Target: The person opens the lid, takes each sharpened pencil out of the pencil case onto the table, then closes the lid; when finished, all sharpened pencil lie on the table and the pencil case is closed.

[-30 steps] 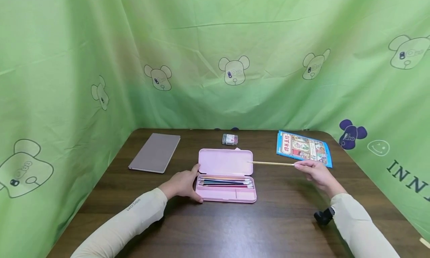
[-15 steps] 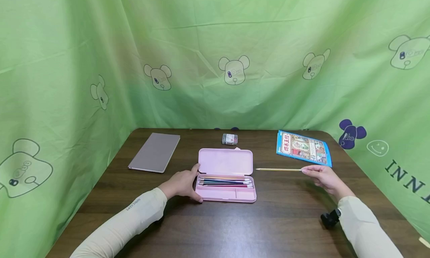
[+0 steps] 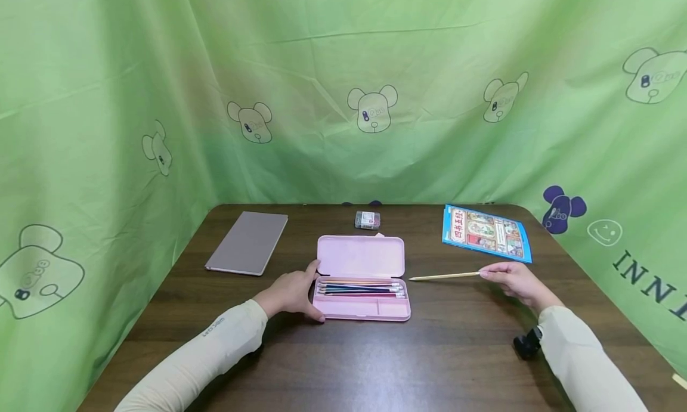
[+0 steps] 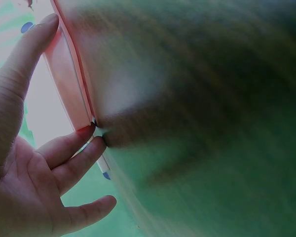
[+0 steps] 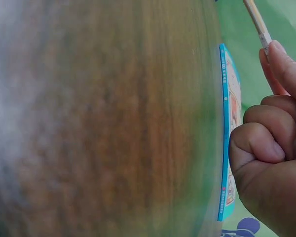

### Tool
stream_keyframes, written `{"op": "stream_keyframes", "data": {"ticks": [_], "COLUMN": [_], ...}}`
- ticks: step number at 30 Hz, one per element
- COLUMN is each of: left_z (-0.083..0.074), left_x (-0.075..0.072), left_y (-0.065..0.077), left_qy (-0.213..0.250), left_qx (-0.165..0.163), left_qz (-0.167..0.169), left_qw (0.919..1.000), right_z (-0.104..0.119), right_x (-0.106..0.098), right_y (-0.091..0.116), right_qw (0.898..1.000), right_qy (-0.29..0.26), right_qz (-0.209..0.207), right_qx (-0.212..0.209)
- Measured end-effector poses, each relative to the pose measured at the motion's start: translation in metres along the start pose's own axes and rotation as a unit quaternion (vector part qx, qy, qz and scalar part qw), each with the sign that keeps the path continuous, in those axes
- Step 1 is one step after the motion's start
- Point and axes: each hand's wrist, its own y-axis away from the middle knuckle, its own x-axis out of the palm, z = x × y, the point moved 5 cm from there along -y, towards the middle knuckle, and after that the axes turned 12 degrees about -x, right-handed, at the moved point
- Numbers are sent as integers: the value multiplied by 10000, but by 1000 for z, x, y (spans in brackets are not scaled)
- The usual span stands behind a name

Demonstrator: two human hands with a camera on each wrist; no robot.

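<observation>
A pink pencil case [image 3: 347, 307] lies with its lid [image 3: 361, 256] folded back on the brown table [image 3: 365, 364]. Several pencils [image 3: 358, 288] fill its rear compartment; the front compartments hold nothing. My left hand [image 3: 292, 293] holds the case by its left end, thumb at the front corner and fingers toward the hinge side, as the left wrist view also shows. To the right of the case, my right hand [image 3: 515, 281] pinches the end of a pale wooden pencil [image 3: 444, 276] between thumb and forefinger. The pencil's sharpened tip points left, low over the table; the other fingers are curled in.
A grey notebook [image 3: 248, 243] lies at the back left. Behind the case is a small clear box with a white label [image 3: 367, 220]. A blue-edged picture book [image 3: 485, 233] lies at the back right, just beyond my right hand. Green printed cloth [image 3: 311, 161] hangs around the table.
My right hand has drawn the pencil right and lower, its tip moving off the lid to beside the case. Since half a second ago the tip has dipped. The left hand stays put.
</observation>
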Motion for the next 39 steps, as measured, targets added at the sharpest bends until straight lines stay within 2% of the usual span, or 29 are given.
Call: {"op": "stream_keyframes", "data": {"ticks": [3,7,11,15,26,33,39], "left_z": [0,0,1,1,1,0,-1], "left_x": [0,0,1,3,4,1,0], "left_y": [0,1,1,1,1,0,-1], "left_qy": [50,115,125,109,126,80,66], "left_qx": [-35,-70,-96,-113,-97,-99,-82], "left_qz": [36,84,96,102,115,103,78], "left_qw": [10000,9999,9998,9998,9998,9999,9999], "right_z": [0,0,4,6,3,7,13], "right_x": [0,1,4,7,9,5,6], "right_y": [-2,-6,-11,-13,-14,-12,-14], "right_qw": [9993,9939,9826,9729,9678,9767,9748], "right_qy": [344,1063,1818,2231,2458,2129,2225], "right_qz": [63,179,346,377,382,202,112], "right_qx": [111,224,-154,-472,-391,-177,-77]}}
